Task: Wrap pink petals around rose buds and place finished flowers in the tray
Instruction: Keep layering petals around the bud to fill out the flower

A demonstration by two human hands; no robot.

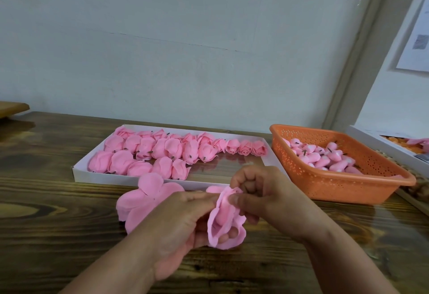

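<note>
Both hands are up just in front of the tray (97, 178), working one flower (226, 218) between them. The left hand (178, 221) cups it from below and behind, fingers curled round the loose pink petals, fingertips peeking through at the bottom. The right hand (257, 195) has a pinching grip on the top edge, thumb pressed onto the petals, other fingers curled in. The bud itself is mostly swallowed by the petals.

Just left of the hands, a stack of flat petals (142, 197) lies on the table (46, 224), touching the tray's near wall. In the tray, finished roses (162, 149) fill the left and back part in rows. Right of the tray sits an orange basket (343, 184), with bare buds (325, 156) heaped inside it.
</note>
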